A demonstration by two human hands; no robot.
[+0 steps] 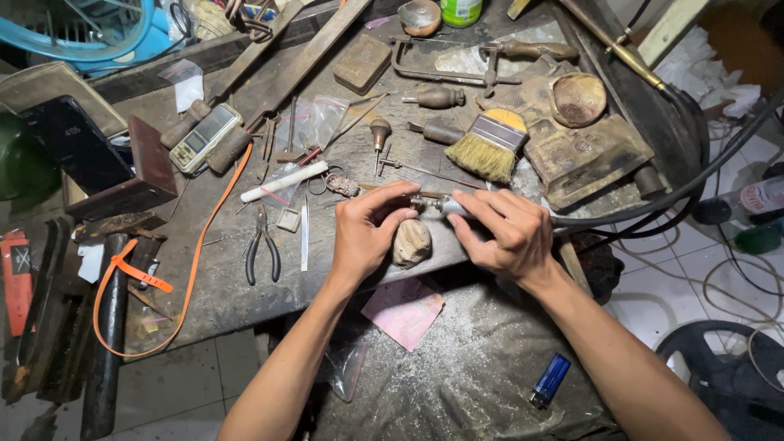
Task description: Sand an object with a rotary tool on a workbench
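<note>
Gripping the rotary tool in our right hand, fingers clamped, its long axis points left toward our left hand, whose fingers pinch something tiny above the wooden peg at the table edge.

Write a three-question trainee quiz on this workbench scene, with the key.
1. True or false: the right hand holds a rotary handpiece with a black cable.
2. Which lies just left of the left hand? A) pliers B) lighter C) brush
3. Fill in: the left hand's fingers meet the tool tip above a rounded wooden ____ at the bench edge.

Key: 1 true; 2 A; 3 peg.
</note>
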